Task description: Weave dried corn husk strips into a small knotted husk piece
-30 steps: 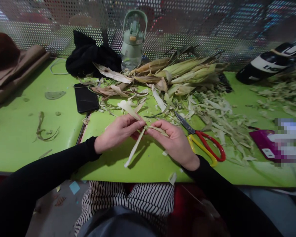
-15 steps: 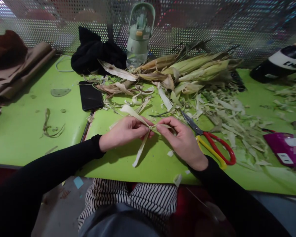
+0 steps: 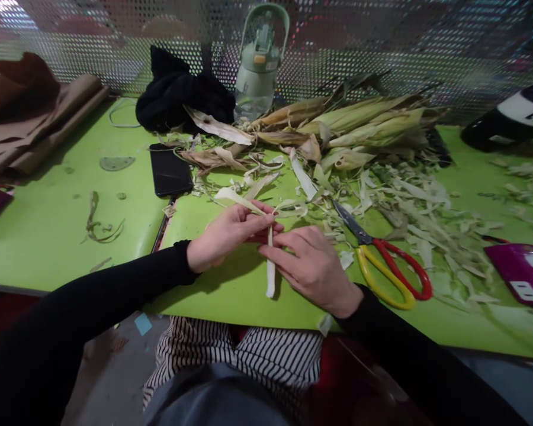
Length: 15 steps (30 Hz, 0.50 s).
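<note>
My left hand (image 3: 228, 236) and my right hand (image 3: 308, 266) meet over the green table (image 3: 39, 231), both pinching pale corn husk strips (image 3: 270, 263). The left fingers are closed on the strips where they cross, with one end sticking up to the left. My right hand's fingers press on the strip that hangs straight down toward the table's front edge. A looped piece of husk (image 3: 291, 207) lies just behind my hands.
Red-and-yellow scissors (image 3: 384, 260) lie right of my right hand. Behind are a pile of corn cobs in husks (image 3: 364, 127), husk scraps (image 3: 408, 201), a black phone (image 3: 169, 168), a green water bottle (image 3: 260, 65), black cloth (image 3: 180, 97) and brown paper (image 3: 31, 118). A purple object (image 3: 522, 272) sits at the right.
My right hand has turned palm down and moved toward the left hand. The hanging strip has swung from a slant to straight down. The view has shifted slightly.
</note>
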Each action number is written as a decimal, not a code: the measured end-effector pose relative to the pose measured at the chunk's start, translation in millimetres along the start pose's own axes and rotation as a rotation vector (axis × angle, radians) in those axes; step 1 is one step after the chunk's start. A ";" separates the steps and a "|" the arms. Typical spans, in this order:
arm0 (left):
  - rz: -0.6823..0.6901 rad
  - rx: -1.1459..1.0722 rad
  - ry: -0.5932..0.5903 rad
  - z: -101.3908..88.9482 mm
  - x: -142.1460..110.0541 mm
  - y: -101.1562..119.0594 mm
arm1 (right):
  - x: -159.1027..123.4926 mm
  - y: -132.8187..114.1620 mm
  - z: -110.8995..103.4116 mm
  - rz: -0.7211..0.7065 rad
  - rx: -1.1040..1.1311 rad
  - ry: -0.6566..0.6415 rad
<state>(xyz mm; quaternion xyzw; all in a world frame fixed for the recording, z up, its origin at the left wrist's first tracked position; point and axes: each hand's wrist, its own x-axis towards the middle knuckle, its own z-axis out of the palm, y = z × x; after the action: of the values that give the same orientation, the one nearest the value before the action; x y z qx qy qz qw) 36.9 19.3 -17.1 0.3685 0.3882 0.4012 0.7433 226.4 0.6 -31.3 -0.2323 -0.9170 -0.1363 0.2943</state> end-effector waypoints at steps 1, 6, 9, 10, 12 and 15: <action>0.003 -0.012 -0.003 0.0 -0.3 -0.5 | 0.1 -1.4 0.2 -0.012 0.001 0.006; 0.001 -0.066 -0.047 0.3 -1.9 -4.6 | 0.7 -4.6 -0.9 -0.116 0.046 0.031; 0.002 -0.087 -0.085 0.1 -1.5 -7.9 | 0.2 -6.1 -0.3 -0.157 0.112 0.043; -0.005 -0.085 -0.100 -0.2 -1.1 -8.5 | 0.1 -6.6 0.1 -0.155 0.134 0.048; -0.019 -0.081 -0.129 -1.5 -0.1 -8.6 | 0.5 -7.2 0.3 -0.143 0.148 0.068; -0.039 -0.108 -0.177 -3.4 0.8 -6.3 | 2.1 -6.9 -1.6 -0.141 0.090 0.093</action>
<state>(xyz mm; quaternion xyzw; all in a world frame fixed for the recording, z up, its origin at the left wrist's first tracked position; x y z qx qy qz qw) 36.2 18.2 -24.2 0.3543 0.3061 0.3727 0.8012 222.1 -5.2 -29.5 -0.1473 -0.9216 -0.1261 0.3362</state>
